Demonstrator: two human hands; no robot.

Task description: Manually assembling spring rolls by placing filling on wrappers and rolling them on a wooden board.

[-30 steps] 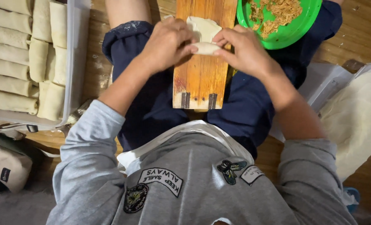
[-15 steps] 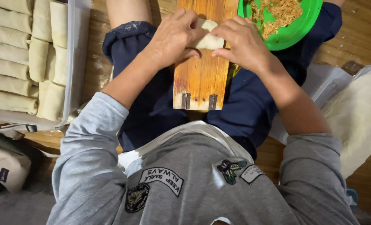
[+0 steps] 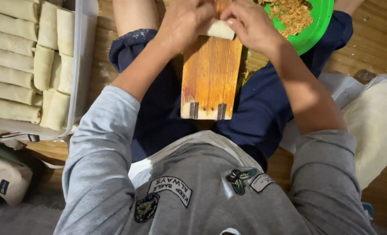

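Both my hands crowd the far end of the wooden board [image 3: 211,78]: left hand [image 3: 187,21] and right hand [image 3: 250,26] touching across the pale roll [image 3: 218,29], no gap between. Near half of the board is bare, free to pass. Right side blocked by the green plate [image 3: 317,28] of filling, just beside my right hand. Left: clear tray [image 3: 84,65] wall, packed with rolls [image 3: 15,65]. Open lane over my left thigh between tray and board.

Both hands, left hand [image 3: 185,21] and right hand [image 3: 251,24], pinch a pale roll [image 3: 218,29] on a wooden board [image 3: 211,74].
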